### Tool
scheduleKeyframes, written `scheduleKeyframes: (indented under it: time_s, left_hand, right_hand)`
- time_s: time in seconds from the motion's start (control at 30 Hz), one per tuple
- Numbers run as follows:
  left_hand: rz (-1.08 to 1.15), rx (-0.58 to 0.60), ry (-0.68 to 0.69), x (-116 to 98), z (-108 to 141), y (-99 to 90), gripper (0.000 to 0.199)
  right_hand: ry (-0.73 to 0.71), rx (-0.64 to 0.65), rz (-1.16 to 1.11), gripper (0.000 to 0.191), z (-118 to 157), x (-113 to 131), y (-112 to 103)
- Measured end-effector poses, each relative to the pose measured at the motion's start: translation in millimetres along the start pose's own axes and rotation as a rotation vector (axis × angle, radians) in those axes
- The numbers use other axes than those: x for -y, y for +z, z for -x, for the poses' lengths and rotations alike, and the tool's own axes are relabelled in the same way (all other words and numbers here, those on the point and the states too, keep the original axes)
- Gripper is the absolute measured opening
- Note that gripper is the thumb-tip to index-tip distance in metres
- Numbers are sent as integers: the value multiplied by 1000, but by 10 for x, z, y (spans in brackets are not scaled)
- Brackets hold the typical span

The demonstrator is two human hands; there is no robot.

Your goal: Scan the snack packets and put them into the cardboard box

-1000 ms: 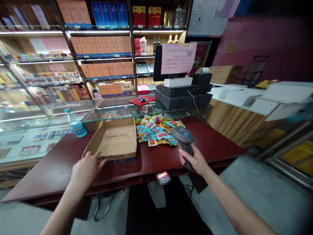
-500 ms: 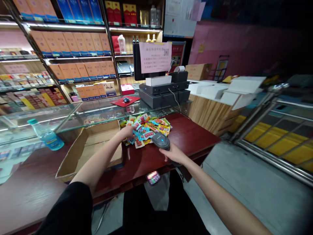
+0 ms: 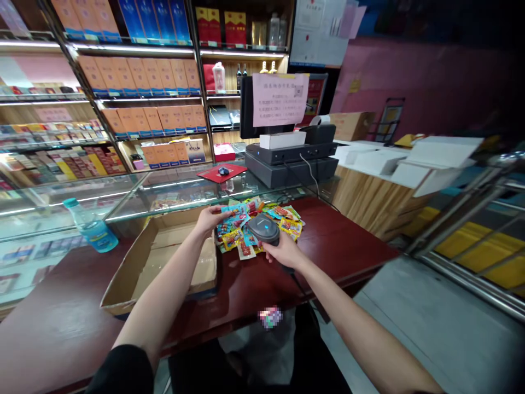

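Movement since earlier frame: the left hand point(image 3: 208, 218) has gone from the near rim of the cardboard tray to the packet heap; the right hand point(image 3: 285, 253) has brought the scanner from the heap's right side to its front.
Left hand: thumb and fingers drawn together, pinching the end of a light-blue packet point(image 3: 232, 209) at the heap's left side; forearm passes above the tray.
Right hand: wrapped around the handle of a dark scanner point(image 3: 264, 229); the scanner's head is raised, a blue light showing on top, and covers part of the heap from view.
Packet heap point(image 3: 246, 250): small blue, yellow, white and red packets, loosely piled toward the table's far edge, right of the tray.
Cardboard tray point(image 3: 159, 254): open, just left of the heap, lying between the table's far and near edges.
Bottle point(image 3: 96, 234): upright, blue liquid, green cap, left of the tray near the table's far edge.
Table point(image 3: 328, 241): dark red, glossy; bare toward its right corner.
Beyond far edge: a glass counter point(image 3: 176, 189) bearing a red mat point(image 3: 211, 173) with a mouse point(image 3: 223, 171), and a black register point(image 3: 287, 167) with a monitor point(image 3: 246, 109) fronted by a pink sheet point(image 3: 279, 101).
Below near edge: a pixelated patch point(image 3: 269, 317); content cannot be told.
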State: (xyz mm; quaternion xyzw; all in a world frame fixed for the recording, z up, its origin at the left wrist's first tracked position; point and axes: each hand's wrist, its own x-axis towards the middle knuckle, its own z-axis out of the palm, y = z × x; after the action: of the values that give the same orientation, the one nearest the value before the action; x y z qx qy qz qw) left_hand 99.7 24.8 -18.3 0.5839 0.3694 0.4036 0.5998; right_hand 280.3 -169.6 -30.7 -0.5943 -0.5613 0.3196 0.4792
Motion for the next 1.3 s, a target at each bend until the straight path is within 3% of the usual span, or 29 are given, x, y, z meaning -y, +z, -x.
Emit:
scheduleKeyframes:
  time_s: [0.3, 0.6, 1.03, 1.3]
  left_hand:
    - [70, 19, -64, -59, -1, -5, 55]
    - [45, 22, -53, -59, -36, -12, 52]
    - [39, 53, -81, -44, -31, -12, 52]
    - [-21, 103, -107, -49, -13, -12, 51]
  right_hand:
    - [45, -97, 172, 10, -131, -32, 185]
    - [-112, -195, 233, 7, -162, 4, 113]
    - [-132, -165, 229, 17, -201, 0, 99]
    - [-65, -119, 235, 8, -207, -33, 119]
